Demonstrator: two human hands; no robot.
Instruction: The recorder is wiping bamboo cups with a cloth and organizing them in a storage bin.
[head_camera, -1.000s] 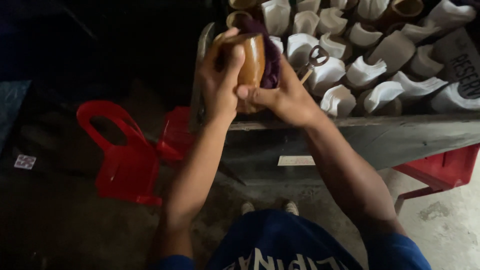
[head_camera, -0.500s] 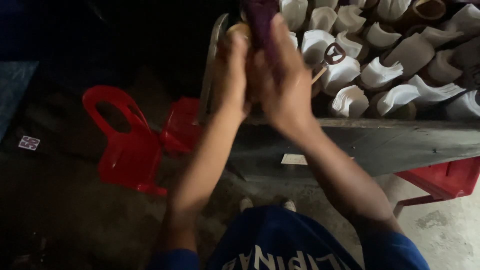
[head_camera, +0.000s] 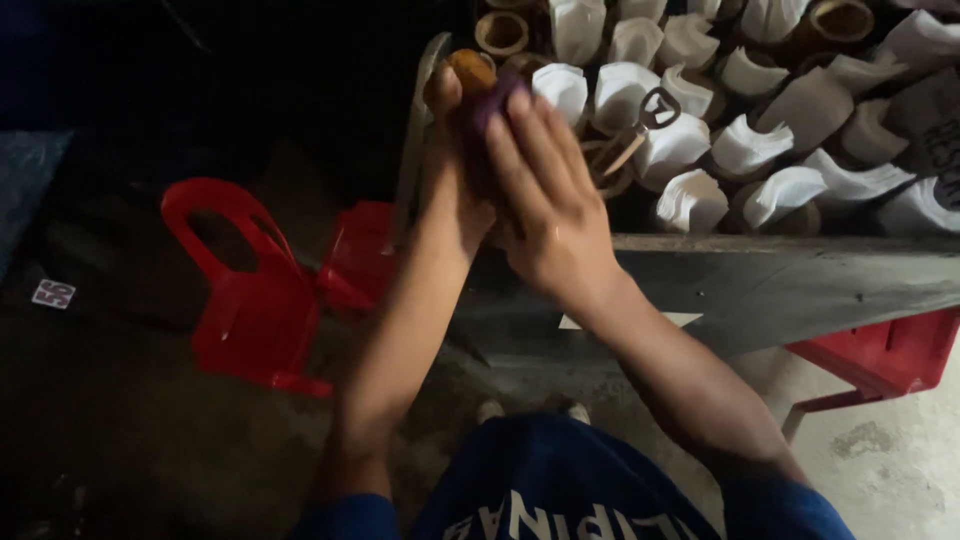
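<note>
At the far left a red plastic chair (head_camera: 250, 300) lies tipped on the dark floor (head_camera: 120, 440), well apart from the work. To its right the left hand (head_camera: 455, 190) rises at the front edge of the desk (head_camera: 800, 280), its fingers curled around a brown wooden cup (head_camera: 472, 72) whose rim shows just above the thumb; most of the cup is hidden behind the hands. Touching it, the right hand (head_camera: 545, 195) lies flat with fingers stretched, pressing a dark purple cloth (head_camera: 495, 100) against the side of the cup, so it is closed on the cloth rather than loose. Just beside the right hand's fingertips, a metal bottle opener (head_camera: 645, 115) rests tilted among the cups. Further right the desk carries crowded rows of similar cups stuffed with white paper (head_camera: 770, 195). Below the desk at the far right shows part of a second red chair (head_camera: 880, 365) on the pale floor.
</note>
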